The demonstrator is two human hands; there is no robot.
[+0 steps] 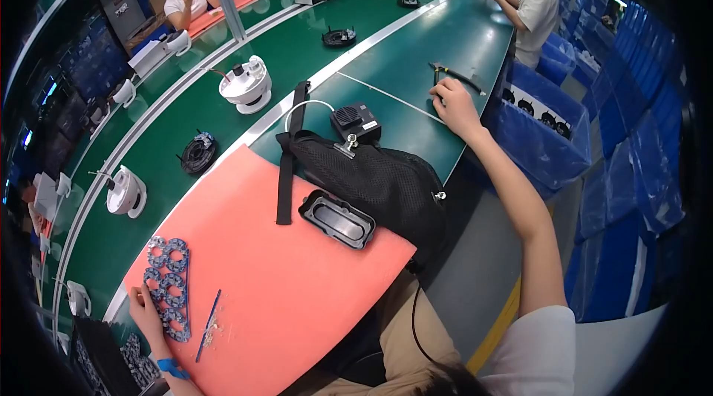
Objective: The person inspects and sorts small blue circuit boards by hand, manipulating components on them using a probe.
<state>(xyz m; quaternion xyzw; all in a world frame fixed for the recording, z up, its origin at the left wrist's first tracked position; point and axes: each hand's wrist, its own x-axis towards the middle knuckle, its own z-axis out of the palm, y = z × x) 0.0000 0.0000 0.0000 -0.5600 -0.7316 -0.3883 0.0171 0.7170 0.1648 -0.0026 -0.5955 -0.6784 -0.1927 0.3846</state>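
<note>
My left hand (142, 308) is at the near left, its bent fingers closed on the left edge of a panel of ring-shaped circuit boards (175, 289). The panel lies on a pink foam mat (297, 292). A thin blue strip (209, 325) and small broken bits lie beside it. My right arm is stretched far out over the green table. There my right hand (454, 108) has its fingers bent around one handle of yellow-and-black pliers (462, 78). The pliers' handles are spread apart; the fingertips are partly hidden.
A black mesh bag (371, 180) with a small black device (356, 122) lies mid-table, beside an open black case (337, 219). White housings (246, 85) and black round parts (198, 152) sit on the green conveyor. Blue-lined bins (546, 140) stand right. Other people work farther off.
</note>
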